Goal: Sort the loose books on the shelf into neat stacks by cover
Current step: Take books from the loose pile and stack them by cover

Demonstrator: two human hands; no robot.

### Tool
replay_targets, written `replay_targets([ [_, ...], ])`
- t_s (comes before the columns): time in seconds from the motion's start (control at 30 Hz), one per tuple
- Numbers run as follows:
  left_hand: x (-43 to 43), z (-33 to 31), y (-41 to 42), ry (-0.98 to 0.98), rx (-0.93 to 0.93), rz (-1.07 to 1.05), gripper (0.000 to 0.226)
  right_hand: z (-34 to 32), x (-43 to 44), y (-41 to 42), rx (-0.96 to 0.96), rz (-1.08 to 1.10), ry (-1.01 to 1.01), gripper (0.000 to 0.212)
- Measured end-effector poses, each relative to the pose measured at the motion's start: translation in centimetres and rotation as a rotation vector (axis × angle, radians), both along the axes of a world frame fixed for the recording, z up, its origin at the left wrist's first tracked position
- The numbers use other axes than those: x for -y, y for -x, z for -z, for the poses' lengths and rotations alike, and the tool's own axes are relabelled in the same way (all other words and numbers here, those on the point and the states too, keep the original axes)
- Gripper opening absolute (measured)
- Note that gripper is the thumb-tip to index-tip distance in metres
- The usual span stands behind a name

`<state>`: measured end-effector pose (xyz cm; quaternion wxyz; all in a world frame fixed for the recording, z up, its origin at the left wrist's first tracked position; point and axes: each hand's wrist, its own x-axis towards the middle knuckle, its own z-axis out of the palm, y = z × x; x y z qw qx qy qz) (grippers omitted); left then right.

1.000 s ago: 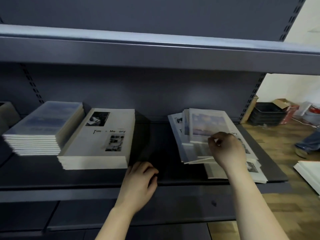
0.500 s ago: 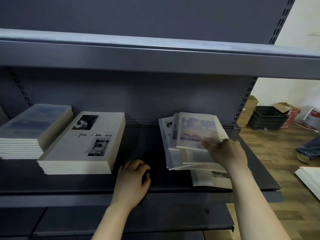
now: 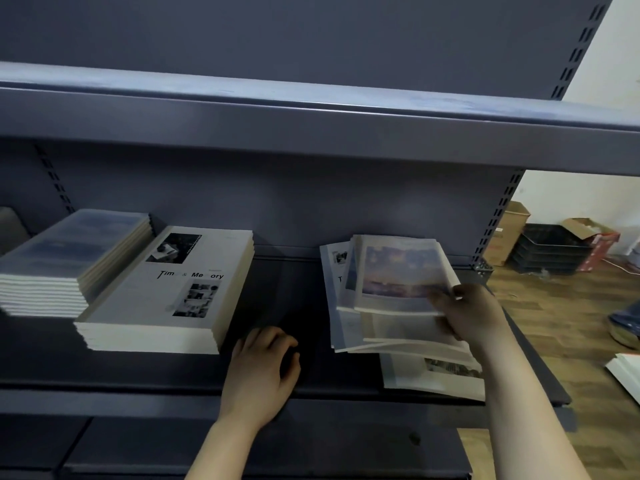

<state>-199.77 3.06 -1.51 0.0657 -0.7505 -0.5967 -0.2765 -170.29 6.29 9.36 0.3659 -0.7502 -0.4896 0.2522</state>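
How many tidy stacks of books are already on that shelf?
2. A blue-cover stack sits at the far left, and a white "Time & Memory" stack is right beside it. The loose pile at right is unsorted.

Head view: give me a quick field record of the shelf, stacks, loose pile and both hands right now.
shelf: dark metal shelf, books lying flat
far-left stack: neat blue-cover stack
second stack: neat white "Time & Memory" stack, beside the blue one
loose pile: fanned mixed covers at right
top of pile: sky-photo book
right hand: gripping the pile's right edge at the sky-photo book
left hand: resting on the shelf front, holding nothing
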Motion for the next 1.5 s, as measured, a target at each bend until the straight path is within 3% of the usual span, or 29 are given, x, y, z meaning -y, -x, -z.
replay_targets([
  [0.1,-0.1,0.1,0.0,0.009,-0.015,-0.003,0.028,0.0,0.0,-0.3,-0.291,-0.003,-0.072,0.022],
  [0.3,0.5,-0.5,0.2,-0.016,0.005,0.045,0.028,-0.6,0.2,0.4,-0.546,0.003,-0.144,0.004],
  [0.53,2.0,-2.5,2.0,-0.007,0.085,0.124,0.024,-1.3,1.2,4.7,-0.625,-0.108,-0.161,0.017],
  [0.77,4.0,-2.9,7.9,0.038,0.073,0.107,0.019,-1.2,0.9,12.4,-0.625,-0.169,-0.138,0.003],
  [0.93,4.9,-2.5,14.0,0.073,0.061,0.055,0.018,-0.9,0.7,19.1,-0.655,-0.196,-0.149,0.014],
  [1.5,3.4,-0.7,29.2,0.042,0.082,-0.048,0.019,-0.8,-0.4,36.7,-0.82,-0.326,-0.063,0.007],
])
